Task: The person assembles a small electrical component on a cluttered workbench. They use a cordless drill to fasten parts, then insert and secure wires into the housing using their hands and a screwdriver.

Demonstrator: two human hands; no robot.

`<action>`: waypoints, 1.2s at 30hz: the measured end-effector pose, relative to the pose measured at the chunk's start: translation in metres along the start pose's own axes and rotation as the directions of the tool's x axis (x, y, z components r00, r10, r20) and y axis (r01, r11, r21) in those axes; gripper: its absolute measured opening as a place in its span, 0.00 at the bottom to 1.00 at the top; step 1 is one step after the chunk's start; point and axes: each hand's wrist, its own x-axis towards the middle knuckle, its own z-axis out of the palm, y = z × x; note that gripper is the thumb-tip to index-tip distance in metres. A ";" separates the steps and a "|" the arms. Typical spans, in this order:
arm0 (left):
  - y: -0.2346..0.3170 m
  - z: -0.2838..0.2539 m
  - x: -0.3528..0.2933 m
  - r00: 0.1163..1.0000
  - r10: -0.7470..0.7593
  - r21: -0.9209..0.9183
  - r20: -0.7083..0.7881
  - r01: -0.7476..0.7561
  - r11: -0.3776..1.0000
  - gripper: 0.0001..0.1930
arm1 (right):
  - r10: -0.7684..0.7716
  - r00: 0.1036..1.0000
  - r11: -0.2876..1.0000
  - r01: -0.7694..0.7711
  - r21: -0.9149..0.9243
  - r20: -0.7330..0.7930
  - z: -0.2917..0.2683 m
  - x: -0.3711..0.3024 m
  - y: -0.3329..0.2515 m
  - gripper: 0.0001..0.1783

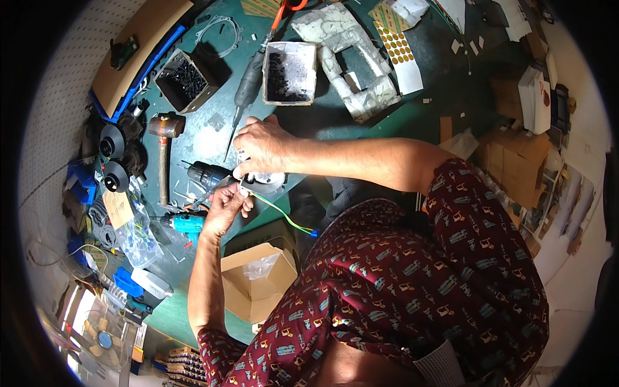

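Observation:
My left hand [224, 208] is closed, its fingertips pinching the end of a yellow-green wire [276, 208]. The wire trails off to the right and ends in blue connectors [314, 233]. Just above, my right hand [263, 147] is curled with thumb and fingers together around a small pale part, too hidden to name. Under the hands lies a round silvery metal part [274, 182], partly covered by them. A black power drill [207, 173] rests left of my fingers. The tip of a dark in-line screwdriver [248, 87] with an orange cord points down near my right hand.
A wooden-handled mallet [164, 158] and a teal drill [187, 223] lie to the left. Farther back stand two boxes of dark screws [182, 82] [289, 48] and a taped foam frame [345, 64]. An open cardboard box [258, 290] sits close to my body.

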 end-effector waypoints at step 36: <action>0.012 0.077 0.012 0.502 0.660 0.757 -0.558 -0.018 0.654 0.19 | 0.210 0.977 0.972 -0.212 0.102 0.035 -0.010 0.030 0.000 0.27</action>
